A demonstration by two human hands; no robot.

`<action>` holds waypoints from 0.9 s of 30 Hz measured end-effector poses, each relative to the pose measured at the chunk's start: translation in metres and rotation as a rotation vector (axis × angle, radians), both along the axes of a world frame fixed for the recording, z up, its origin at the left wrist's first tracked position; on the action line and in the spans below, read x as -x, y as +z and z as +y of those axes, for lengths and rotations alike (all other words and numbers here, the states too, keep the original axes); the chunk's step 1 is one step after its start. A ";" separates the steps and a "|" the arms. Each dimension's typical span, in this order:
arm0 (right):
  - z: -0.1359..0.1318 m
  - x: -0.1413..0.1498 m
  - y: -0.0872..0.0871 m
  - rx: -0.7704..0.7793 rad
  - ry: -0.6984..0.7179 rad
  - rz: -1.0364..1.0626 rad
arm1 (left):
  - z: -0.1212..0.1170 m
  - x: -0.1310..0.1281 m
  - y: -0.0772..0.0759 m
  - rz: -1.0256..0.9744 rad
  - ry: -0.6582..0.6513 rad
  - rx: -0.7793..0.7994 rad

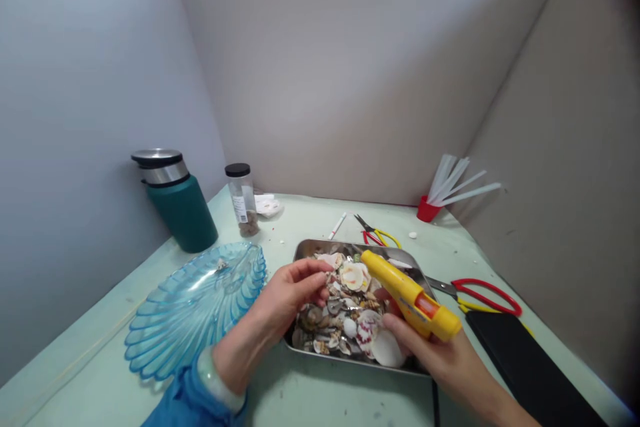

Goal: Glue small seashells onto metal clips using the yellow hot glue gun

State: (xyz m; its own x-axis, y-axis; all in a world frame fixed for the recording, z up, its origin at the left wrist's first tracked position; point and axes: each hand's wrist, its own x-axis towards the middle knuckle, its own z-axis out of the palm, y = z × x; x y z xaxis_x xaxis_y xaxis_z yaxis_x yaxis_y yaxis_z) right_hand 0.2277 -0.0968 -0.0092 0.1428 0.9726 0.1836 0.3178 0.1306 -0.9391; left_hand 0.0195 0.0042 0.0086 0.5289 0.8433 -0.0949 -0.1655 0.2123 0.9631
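Note:
My right hand (420,343) is wrapped round a yellow hot glue gun (407,290), its nozzle end pointing up and left over a metal tray (360,361). Seashells of many shapes fill the tray, among them a round white shell (387,348) at the near edge and a pale scallop shell (355,275) near the middle. Above the tray's left side my left hand (295,290) has its thumb and fingertips drawn together. Whatever is between them is too small to make out against the shells. A blue glass shell-shaped dish (185,307) lies left of that hand, with one small shell (221,265) on it.
Behind the dish stand a teal bottle (183,210) and a black-lidded jar (243,203). Scissors with red and yellow handles (487,293) and a black flat object (520,360) lie at right. A red cup (429,210) holds glue sticks (450,180). Smaller scissors (375,233) lie behind the tray.

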 end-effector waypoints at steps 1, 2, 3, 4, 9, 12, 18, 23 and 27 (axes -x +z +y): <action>-0.001 0.000 0.001 -0.008 -0.003 0.017 | 0.000 -0.001 0.000 0.122 0.011 -0.128; -0.001 0.001 0.002 -0.019 -0.008 0.032 | -0.001 -0.001 0.000 0.258 0.023 -0.272; -0.001 0.001 0.003 -0.031 -0.013 0.044 | -0.001 -0.001 -0.001 0.391 0.030 -0.422; -0.001 0.002 0.003 -0.037 -0.016 0.051 | -0.002 -0.001 -0.001 0.504 0.026 -0.567; 0.000 0.000 -0.002 -0.028 0.002 0.024 | -0.002 0.000 -0.002 0.793 -0.074 -1.067; 0.001 -0.001 -0.003 -0.052 0.005 -0.001 | 0.001 -0.005 -0.001 0.969 -0.113 -1.166; 0.001 0.000 -0.004 -0.104 0.021 -0.006 | 0.004 -0.022 0.002 1.275 -0.177 -1.211; 0.002 -0.001 -0.008 -0.121 0.029 -0.032 | -0.001 -0.032 0.007 1.330 -0.155 -1.190; 0.003 -0.002 -0.011 -0.105 0.026 -0.070 | -0.001 -0.035 0.007 1.322 -0.146 -1.175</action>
State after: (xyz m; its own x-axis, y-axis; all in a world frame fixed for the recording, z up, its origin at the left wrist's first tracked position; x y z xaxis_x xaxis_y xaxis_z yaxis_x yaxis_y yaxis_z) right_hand 0.2295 -0.0940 -0.0206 0.1013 0.9507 0.2930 0.3770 0.2358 -0.8957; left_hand 0.0546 0.0029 0.0157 0.6767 0.7316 0.0826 0.7287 -0.6816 0.0666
